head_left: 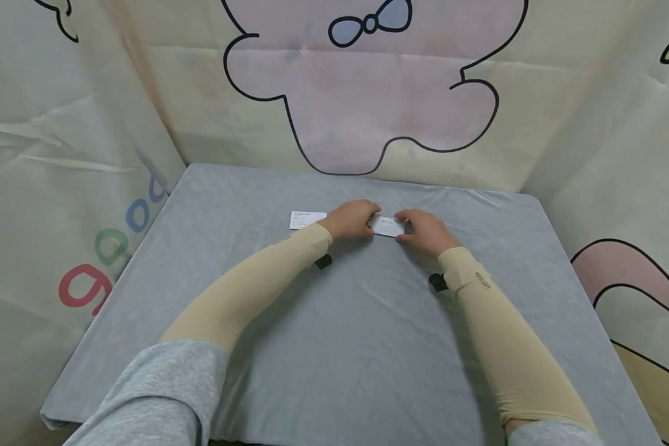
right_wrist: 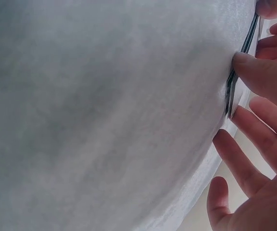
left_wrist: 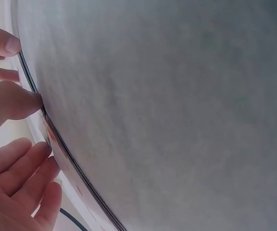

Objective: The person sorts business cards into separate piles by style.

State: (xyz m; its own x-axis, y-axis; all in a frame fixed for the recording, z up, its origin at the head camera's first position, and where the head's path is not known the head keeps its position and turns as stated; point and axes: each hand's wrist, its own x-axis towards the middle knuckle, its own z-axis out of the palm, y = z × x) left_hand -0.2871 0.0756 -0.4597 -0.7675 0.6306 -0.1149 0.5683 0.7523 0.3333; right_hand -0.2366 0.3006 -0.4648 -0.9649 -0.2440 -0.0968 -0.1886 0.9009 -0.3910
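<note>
A thin white card with small print and dark edges lies on the cloth-covered table between the two hands. My right hand grips its right end, thumb on the near edge and fingers on the far side. At its left end my left hand holds the near edge with the thumb, the other fingers reaching behind. Another white printed card lies to the left, partly hidden by the left hand. In the left wrist view a dark-edged strip runs on below the left thumb.
Grey cloth covers the table, slightly wrinkled. Printed fabric walls stand behind it and at both sides. A small black piece shows at the left wrist, another at the right.
</note>
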